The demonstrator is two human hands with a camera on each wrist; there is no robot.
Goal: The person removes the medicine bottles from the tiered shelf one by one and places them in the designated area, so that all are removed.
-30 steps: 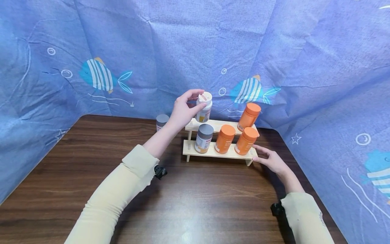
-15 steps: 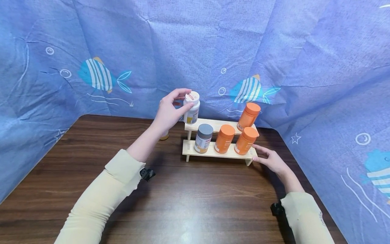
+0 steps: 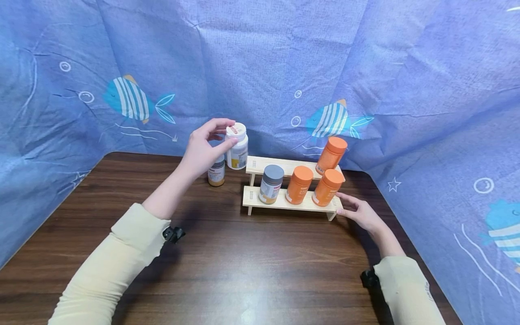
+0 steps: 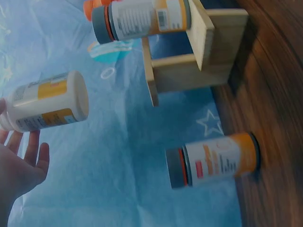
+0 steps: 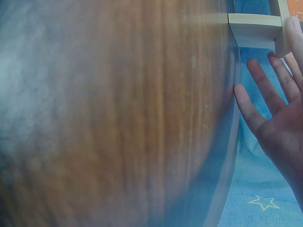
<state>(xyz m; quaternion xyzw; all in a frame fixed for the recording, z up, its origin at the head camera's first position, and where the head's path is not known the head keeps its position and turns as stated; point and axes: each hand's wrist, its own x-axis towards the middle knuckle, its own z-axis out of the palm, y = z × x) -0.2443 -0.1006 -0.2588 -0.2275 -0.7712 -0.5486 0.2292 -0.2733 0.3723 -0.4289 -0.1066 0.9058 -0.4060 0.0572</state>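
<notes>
My left hand [image 3: 203, 146] grips a white pill bottle [image 3: 237, 155] around its white cap, thumb in front and fingers behind. The bottle is raised, left of a two-step wooden rack [image 3: 280, 165]; the left wrist view shows its white base and yellow-and-white label. My right hand [image 3: 359, 215] holds the right end of the rack's lower shelf between thumb and forefinger, with the other fingers spread in the right wrist view. Below and behind the left hand, a grey-capped bottle [image 3: 216, 175] stands on the table, its cap partly hidden in the head view.
Another grey-capped bottle [image 3: 271, 185] and two orange bottles [image 3: 300, 186] stand on the lower shelf. One orange bottle [image 3: 331, 155] is at the right of the upper shelf. A blue fish-print curtain [image 3: 260, 67] hangs behind the dark wood table [image 3: 260, 266].
My left hand has carried the white pill bottle leftward, from above the upper shelf to beyond the rack's left end. The right hand and the rack stay in place.
</notes>
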